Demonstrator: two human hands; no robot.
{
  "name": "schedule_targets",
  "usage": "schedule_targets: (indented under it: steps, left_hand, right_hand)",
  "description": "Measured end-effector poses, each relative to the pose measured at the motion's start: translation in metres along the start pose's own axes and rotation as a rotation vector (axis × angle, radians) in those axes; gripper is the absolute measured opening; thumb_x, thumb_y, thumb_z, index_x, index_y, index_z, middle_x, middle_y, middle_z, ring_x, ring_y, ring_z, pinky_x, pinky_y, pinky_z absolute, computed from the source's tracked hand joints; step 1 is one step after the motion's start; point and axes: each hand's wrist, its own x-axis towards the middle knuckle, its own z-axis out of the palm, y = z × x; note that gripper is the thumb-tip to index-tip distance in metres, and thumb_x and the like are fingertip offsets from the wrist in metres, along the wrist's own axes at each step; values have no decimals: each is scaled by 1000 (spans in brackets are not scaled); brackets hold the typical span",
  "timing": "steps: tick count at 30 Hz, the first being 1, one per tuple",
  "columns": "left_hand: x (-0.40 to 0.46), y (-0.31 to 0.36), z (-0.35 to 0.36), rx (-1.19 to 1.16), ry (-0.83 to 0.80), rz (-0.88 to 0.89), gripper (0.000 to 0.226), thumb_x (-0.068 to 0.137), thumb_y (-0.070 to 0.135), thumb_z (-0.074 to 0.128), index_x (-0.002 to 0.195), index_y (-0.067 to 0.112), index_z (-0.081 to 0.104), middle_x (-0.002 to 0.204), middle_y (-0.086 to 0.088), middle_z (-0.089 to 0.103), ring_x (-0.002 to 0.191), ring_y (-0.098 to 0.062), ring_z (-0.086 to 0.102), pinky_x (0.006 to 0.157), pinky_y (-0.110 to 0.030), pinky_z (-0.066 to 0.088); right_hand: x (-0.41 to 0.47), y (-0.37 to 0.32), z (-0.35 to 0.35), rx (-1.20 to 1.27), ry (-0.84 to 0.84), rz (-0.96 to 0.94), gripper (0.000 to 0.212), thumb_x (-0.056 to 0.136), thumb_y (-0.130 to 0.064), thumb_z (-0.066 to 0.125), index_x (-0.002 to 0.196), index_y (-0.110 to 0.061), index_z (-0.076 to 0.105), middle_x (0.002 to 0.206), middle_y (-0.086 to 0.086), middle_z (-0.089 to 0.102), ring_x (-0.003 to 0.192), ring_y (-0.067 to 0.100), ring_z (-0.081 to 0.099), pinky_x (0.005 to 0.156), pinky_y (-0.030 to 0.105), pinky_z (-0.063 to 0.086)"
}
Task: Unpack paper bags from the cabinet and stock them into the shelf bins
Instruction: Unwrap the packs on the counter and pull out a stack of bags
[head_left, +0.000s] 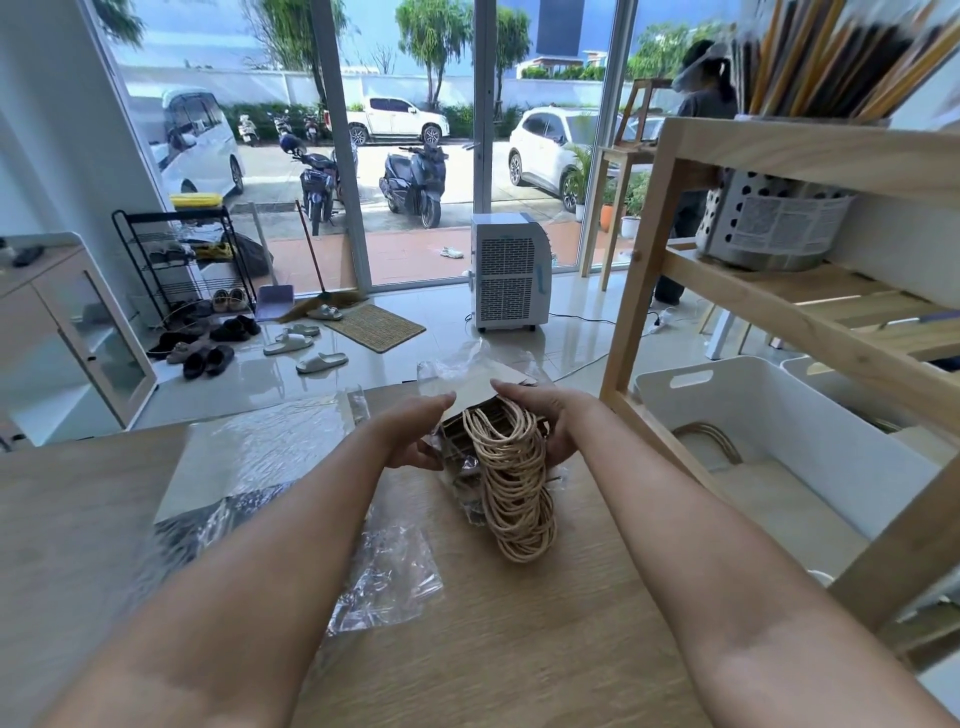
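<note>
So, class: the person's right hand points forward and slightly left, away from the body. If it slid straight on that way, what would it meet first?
Probably the crumpled clear plastic wrap at the table's far edge, just beyond the right hand gripping the bundle of paper bags; depth is uncertain.

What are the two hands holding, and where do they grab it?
Both hands hold a stack of paper bags by its sides: the left hand on the left edge, the right hand on the right edge. The twine handles hang free towards the camera.
</note>
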Motion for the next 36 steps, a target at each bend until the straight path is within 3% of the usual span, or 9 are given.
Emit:
schedule_targets:
  steps: [3,5,8,11,14,19,25,34,36]
  left_hand:
    - [1,3,-3,12,-13,-2,57,98,46,45,143,12,39,144,-17,46,98,-33,60,81,-42,56]
    - [1,4,-5,28,-26,-9,57,98,47,44,143,13,38,146,-17,44,103,-35,60,84,-42,56]
    - [-1,6,-7,34,-37,-17,59,97,47,45,145,14,36,149,-18,39,117,-42,57,90,-45,55]
    - [-2,7,-6,45,-40,-14,61,96,49,46,145,14,36,149,-18,39,115,-41,58,86,-43,57]
    - [-1,12,-4,28,-27,7,56,97,48,44,142,15,38,143,-18,45,109,-38,60,78,-42,58]
    - [3,16,1,15,71,36,56,99,47,40,143,13,36,143,-18,43,119,-40,55,96,-50,51]
    - [-7,22,8,18,183,37,58,101,45,34,150,15,24,153,-15,30,128,-42,45,95,-50,48]
    - [-36,14,28,174,456,214,87,87,63,50,152,13,21,155,-19,24,140,-38,30,111,-48,33]
    - [-58,11,39,208,537,273,92,81,68,56,150,14,26,153,-21,24,139,-37,31,110,-47,32]
  right_hand:
    - [3,0,4,-41,42,-67,74,70,-60,73,112,-2,57,118,17,67,115,31,62,104,46,44]
    - [6,0,10,-51,93,-96,65,71,-56,74,113,-7,61,100,15,73,100,29,67,98,42,49]
    - [9,2,16,-46,145,-144,34,77,-46,66,75,-13,62,48,7,64,52,22,62,63,26,50]
    - [14,4,18,39,172,-197,28,79,-36,66,70,-11,59,41,5,61,31,18,56,45,19,48]
    - [24,5,19,149,207,-303,48,58,-29,79,95,-1,67,67,12,70,47,23,63,47,27,52]
    - [22,6,12,270,182,-407,60,66,-20,78,122,-13,61,77,13,68,39,20,63,42,25,50]
    - [-11,30,-12,222,104,-377,23,72,-26,76,76,-6,66,57,8,66,41,19,60,48,23,52]
    - [-83,108,-57,161,46,-511,19,80,-19,72,84,-4,61,63,9,64,44,16,60,45,20,49]
    - [-101,131,-69,142,34,-558,30,71,-25,80,85,-4,63,70,12,67,58,21,63,61,24,52]
